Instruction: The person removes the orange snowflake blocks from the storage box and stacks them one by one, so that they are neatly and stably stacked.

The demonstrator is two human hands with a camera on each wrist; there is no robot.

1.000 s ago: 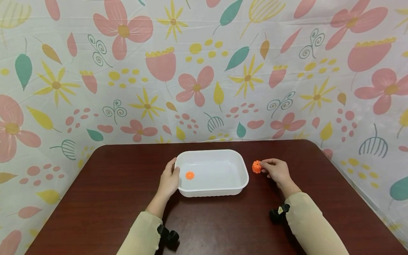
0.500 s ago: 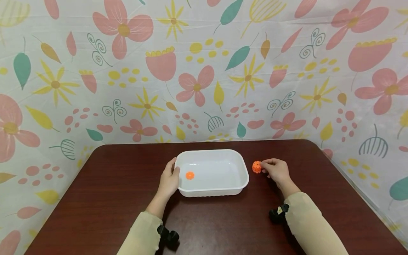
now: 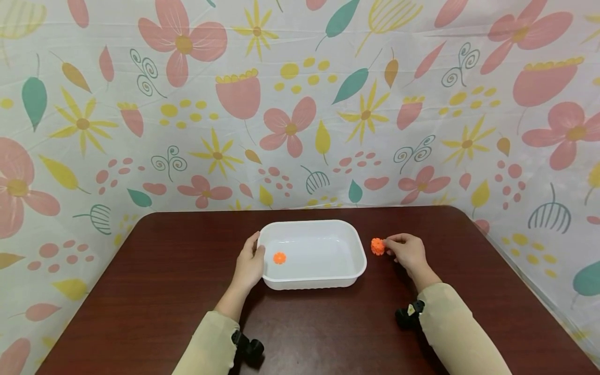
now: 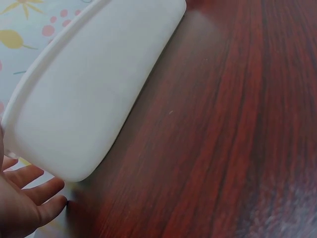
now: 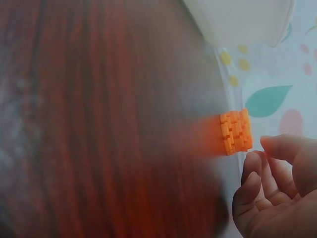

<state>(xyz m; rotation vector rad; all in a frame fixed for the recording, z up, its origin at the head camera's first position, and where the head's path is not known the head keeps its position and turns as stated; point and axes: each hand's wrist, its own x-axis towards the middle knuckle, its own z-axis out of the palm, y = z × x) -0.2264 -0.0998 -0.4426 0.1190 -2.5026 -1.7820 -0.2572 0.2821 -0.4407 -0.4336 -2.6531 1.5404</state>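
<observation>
A white rectangular tray (image 3: 314, 281) with rounded corners stands on the table. My left hand (image 3: 250, 265) grips its left end, the thumb at the rim and the other fingers along the outer end wall; in the left wrist view those fingers (image 4: 30, 183) show beside the tray's corner. One flat orange toothed disc (image 3: 279, 258) lies inside the tray, towards the left. To the right of the tray, my right hand (image 3: 407, 251) pinches the edge of a short stack of orange toothed discs (image 3: 377, 246), thumb and forefinger together. The right wrist view shows the stack's interlocking layers (image 5: 236, 131) at the fingertips.
The dark red-brown wooden table (image 3: 187, 312) has a glossy top and ends at a rounded far edge. Behind it hangs a white cloth (image 3: 300, 104) printed with flowers and leaves. A small black camera sits on each wrist, over beige sleeves (image 3: 208, 338).
The orange stack has turned slightly at the right fingertips. Both hands, the tray and the disc inside it stay in place.
</observation>
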